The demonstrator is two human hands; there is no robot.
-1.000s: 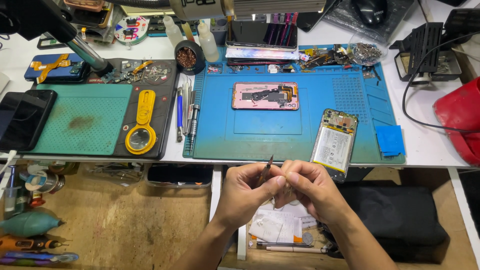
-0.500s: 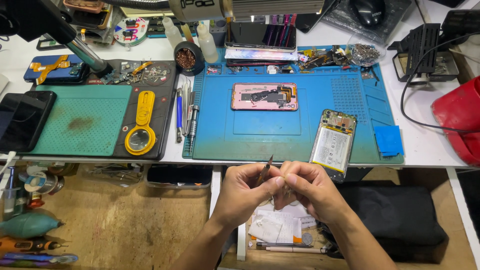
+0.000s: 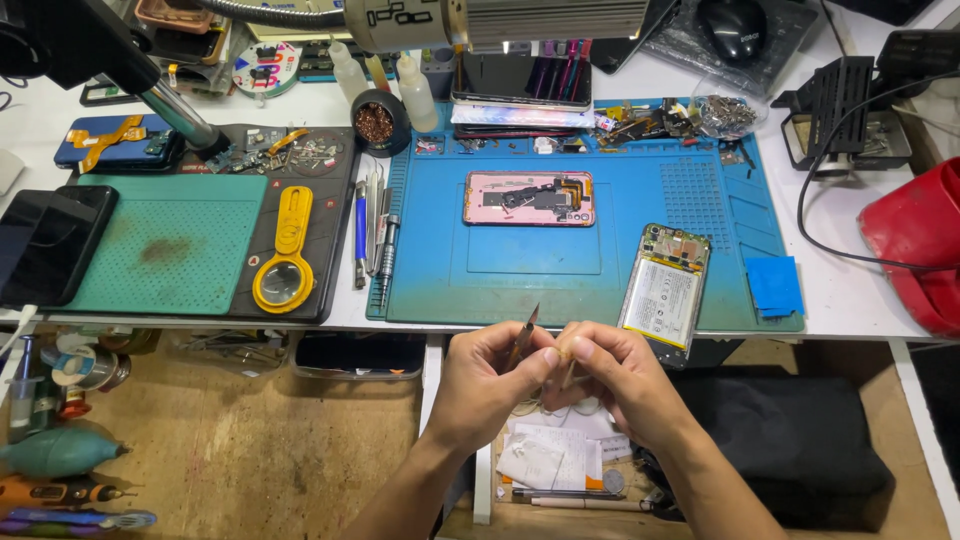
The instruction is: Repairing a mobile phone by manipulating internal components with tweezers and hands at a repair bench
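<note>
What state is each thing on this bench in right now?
Left hand: pinching thin metal tweezers, tips up.
Right hand: fingertips against the left's.
Pink opened phone: flat, insides exposed.
Battery-side phone frame: overhanging blue silicone mat edge.
Yellow magnifier: lying flat.

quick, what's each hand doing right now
Left hand: closed, pinching tweezers.
Right hand: closed, fingertips pinched on something too small to identify, touching the left hand.
</note>
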